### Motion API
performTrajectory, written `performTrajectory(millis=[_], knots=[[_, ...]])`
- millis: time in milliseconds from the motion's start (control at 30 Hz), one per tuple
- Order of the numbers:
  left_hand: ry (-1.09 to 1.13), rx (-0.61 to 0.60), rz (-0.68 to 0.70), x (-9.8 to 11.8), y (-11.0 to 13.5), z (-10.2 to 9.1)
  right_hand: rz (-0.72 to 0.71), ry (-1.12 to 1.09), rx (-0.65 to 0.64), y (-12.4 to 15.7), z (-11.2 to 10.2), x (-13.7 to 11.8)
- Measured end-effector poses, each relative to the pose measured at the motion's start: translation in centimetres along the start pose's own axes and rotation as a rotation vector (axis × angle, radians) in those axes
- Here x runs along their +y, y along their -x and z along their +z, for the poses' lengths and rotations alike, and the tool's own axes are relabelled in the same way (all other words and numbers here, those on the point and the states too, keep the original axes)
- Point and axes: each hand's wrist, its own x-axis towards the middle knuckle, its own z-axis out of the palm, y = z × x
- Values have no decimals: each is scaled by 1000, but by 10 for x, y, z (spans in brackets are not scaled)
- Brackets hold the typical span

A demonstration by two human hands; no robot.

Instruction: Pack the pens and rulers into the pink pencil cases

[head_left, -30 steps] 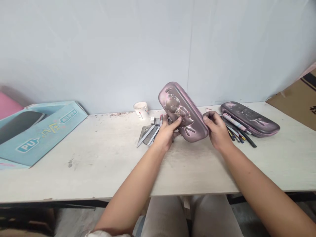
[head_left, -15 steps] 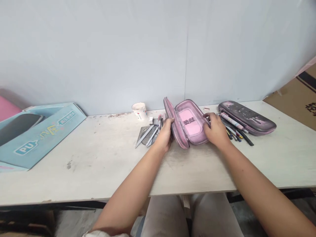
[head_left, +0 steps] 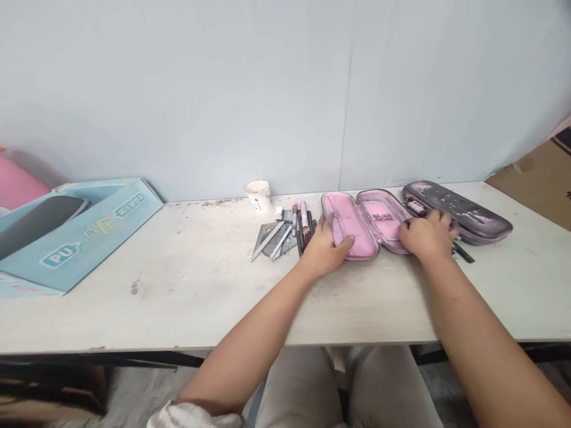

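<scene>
Head view: the open pencil case lies flat, pink lining up, near the counter's back edge, right of the middle. The left hand rests on the case's left half, palm down and fingers spread wide, holding nothing. The right hand sits curled over the loose pens in the narrow gap between the open case and the closed case. Its fingers hide whether it grips one, so I cannot tell.

The main risk, as I judge it, is in that crowded gap. A blind grab there could flick a pen out toward the front edge, or drag the closed case along with it. The open case seems to be kept flat only by the left palm. Easing that pressure could let a hinged half spring up.

To the left, the markers and rulers lie just beside the left wrist. A sideways sweep of the forearm could scatter them toward the paper cup.
</scene>
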Motion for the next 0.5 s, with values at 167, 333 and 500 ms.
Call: performTrajectory(millis=[167,333,500], knots=[[-493,-126,154,-11,6,8,26,3,30,-2,6,9],[-609,-78,224,-9,-1,6,-25,-33,90,2,0,3],[-731,36,214,-8,-10,-33,-221,-116,55,1,-19,-26]])
